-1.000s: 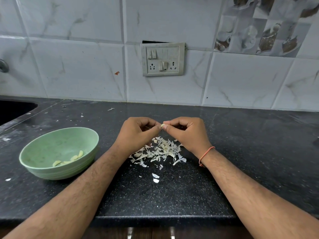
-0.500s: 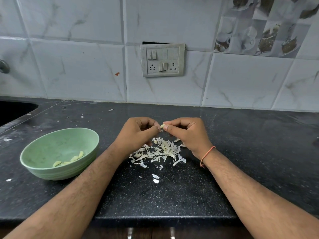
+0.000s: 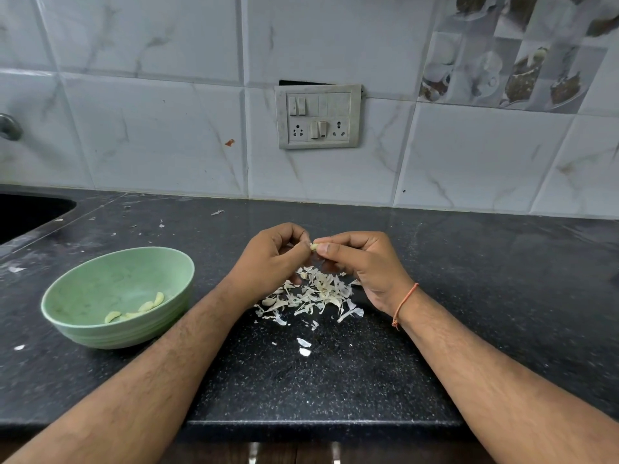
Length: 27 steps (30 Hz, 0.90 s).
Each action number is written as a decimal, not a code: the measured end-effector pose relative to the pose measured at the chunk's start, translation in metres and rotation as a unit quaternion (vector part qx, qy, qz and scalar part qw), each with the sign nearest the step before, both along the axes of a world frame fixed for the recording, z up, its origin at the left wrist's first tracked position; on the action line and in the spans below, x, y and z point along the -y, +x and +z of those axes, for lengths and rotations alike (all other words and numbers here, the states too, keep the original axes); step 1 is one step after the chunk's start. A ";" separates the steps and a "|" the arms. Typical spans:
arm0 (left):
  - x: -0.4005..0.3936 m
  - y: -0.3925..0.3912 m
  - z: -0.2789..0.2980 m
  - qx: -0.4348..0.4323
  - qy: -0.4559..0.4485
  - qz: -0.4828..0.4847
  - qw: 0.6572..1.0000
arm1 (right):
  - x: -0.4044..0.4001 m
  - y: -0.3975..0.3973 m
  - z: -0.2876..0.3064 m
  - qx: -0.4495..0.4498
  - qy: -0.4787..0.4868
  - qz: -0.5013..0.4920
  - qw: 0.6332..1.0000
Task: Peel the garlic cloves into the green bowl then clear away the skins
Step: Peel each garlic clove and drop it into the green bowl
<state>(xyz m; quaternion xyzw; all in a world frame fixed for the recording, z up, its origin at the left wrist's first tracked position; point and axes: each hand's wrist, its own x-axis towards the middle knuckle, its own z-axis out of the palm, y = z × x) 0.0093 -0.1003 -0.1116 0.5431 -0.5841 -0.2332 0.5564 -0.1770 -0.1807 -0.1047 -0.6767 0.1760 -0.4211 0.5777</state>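
Note:
A small pale garlic clove [image 3: 314, 246] is pinched between the fingertips of my left hand [image 3: 268, 262] and my right hand [image 3: 365, 266], held a little above the black counter. Only its tip shows between the fingers. Directly beneath the hands lies a heap of white garlic skins [image 3: 315, 293]. The green bowl [image 3: 100, 333] stands on the counter to the left of my left forearm, with a few peeled cloves [image 3: 140, 308] inside it.
Stray skin flakes [image 3: 304, 346] lie nearer the counter's front edge [image 3: 318, 425], and more specks are scattered toward the back left. A dark sink [image 3: 26, 212] is at the far left. A switch and socket panel [image 3: 318, 117] sits on the tiled wall.
Both hands stay pinched on the clove above the skin heap, with only slight finger movement. The bowl and skins have not moved.

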 end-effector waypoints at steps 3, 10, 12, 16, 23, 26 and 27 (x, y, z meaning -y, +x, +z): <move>0.000 -0.001 0.002 -0.015 -0.003 0.006 1.000 | 0.001 0.000 0.000 0.007 0.011 0.010 1.000; -0.002 0.001 0.003 -0.034 -0.033 0.044 0.998 | 0.004 0.001 -0.001 0.002 -0.045 -0.073 0.996; -0.003 0.000 0.004 -0.037 -0.026 0.048 0.998 | 0.005 0.002 -0.002 -0.005 -0.081 -0.103 0.991; -0.004 -0.002 0.005 -0.064 -0.022 0.017 0.998 | 0.008 0.003 -0.005 -0.029 -0.166 -0.140 0.976; 0.000 -0.001 0.001 -0.092 -0.018 -0.007 0.996 | 0.011 0.003 -0.009 -0.047 -0.210 -0.152 0.965; 0.001 -0.003 0.000 -0.084 -0.021 -0.010 0.996 | 0.011 0.003 -0.009 -0.040 -0.188 -0.140 0.971; 0.001 -0.003 0.000 -0.083 -0.023 -0.011 0.996 | 0.011 0.002 -0.008 -0.035 -0.171 -0.131 0.976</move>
